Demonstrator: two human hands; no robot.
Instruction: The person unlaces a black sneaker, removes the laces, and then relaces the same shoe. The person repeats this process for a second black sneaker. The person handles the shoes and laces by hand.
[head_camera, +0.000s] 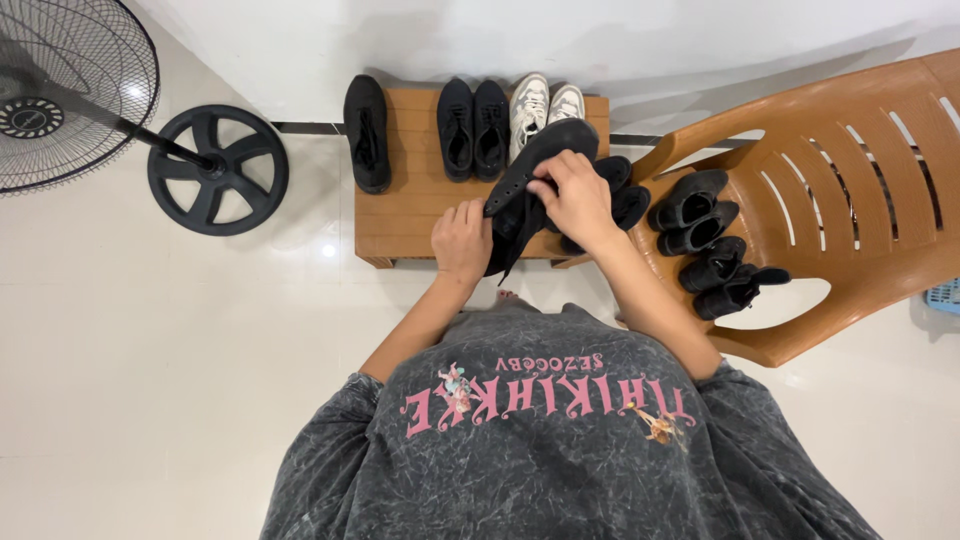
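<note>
A low wooden rack (400, 215) carries a single black shoe (367, 133), a black pair (473, 128) and a white pair (545, 103), with four small black shoes (712, 245) on the brown plastic chair (860, 190) and a standing fan (70, 95) off left. Above the rack's front edge, the left hand (462, 240) cups a black boot (530, 165) from below, fingers curled against it. The right hand (575, 195) pinches the boot's upper closed between thumb and fingers.

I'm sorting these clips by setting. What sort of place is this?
Probably a home, perhaps an entryway or shoe corner. A low wooden shoe rack with pairs of shoes stands against a white wall on a glossy tiled floor, with a standing fan and a brown plastic chair holding more black shoes.
</note>
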